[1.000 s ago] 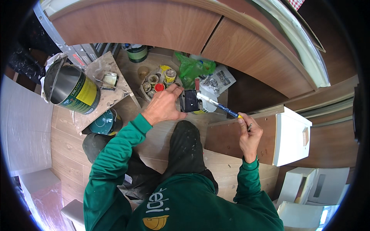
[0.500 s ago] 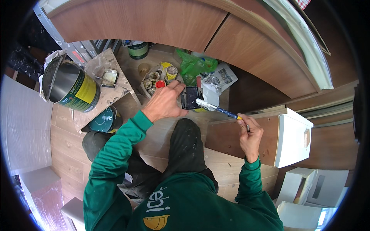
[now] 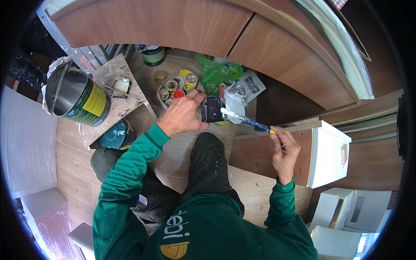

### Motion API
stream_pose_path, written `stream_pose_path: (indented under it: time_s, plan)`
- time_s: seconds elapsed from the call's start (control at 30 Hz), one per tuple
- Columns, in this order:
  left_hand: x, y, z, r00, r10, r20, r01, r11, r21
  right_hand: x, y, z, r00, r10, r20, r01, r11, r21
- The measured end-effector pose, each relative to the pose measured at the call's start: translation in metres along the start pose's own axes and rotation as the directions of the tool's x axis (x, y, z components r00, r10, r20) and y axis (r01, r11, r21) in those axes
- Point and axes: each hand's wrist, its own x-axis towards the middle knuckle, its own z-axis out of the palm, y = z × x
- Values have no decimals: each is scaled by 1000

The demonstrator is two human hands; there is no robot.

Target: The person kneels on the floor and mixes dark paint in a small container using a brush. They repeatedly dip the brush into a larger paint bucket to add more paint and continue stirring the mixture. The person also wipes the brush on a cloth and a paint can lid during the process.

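My left hand (image 3: pixel 184 113) grips the edge of a small black tray (image 3: pixel 212 109) between its fingers and thumb. In my right hand (image 3: pixel 286 151) is a slim painting tool (image 3: pixel 247 120) with a white-coated head, a blue and white shaft and yellow near the grip. Its head lies at the right edge of the tray; whether it is a brush or a small roller I cannot tell. A white round-topped pot (image 3: pixel 235 109) sits under and beside the tray. Past my left hand, several small open tins (image 3: pixel 178 94), one red inside, stand together in a pale container.
At left, a large paint bucket (image 3: pixel 96 104) and a small square dish (image 3: pixel 121 86) rest on a spattered board (image 3: pixel 132 99). A teal-lidded bucket (image 3: pixel 113 134) stands below. A green bag (image 3: pixel 216 73) lies ahead. Wooden panels (image 3: pixel 164 26) curve across the front; a white-fronted drawer (image 3: pixel 330 155) is at right.
My right hand has shifted slightly right, and the tool's head has moved slightly up along the tray's edge. My left hand keeps its grip on the tray.
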Motion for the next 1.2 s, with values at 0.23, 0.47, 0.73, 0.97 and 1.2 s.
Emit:
stream_pose_path:
  time_s: [0.23, 0.47, 0.73, 0.97, 1.2]
  plan:
    - [-1, -1, 0, 1000, 16, 0, -16, 1000, -23, 0, -4, 9, 998, -70, 3, 70, 996, 46]
    - [0, -1, 1, 999, -16, 35, 18, 998, -63, -1, 1, 14, 974, -222, 39, 223, 974, -41]
    - [-1, -4, 3, 1000, 3, -1, -3, 1000, -13, -3, 10, 9, 966, -252, 64, 258, 959, -113]
    - [-1, -4, 1, 1000, -11, 14, 11, 1000, -1, -2, 1, -1, 966, -258, -26, 255, 964, -80]
    - [-1, -2, 0, 999, -29, 18, 30, 999, -23, -6, 0, 11, 998, 10, -68, -3, 994, 109]
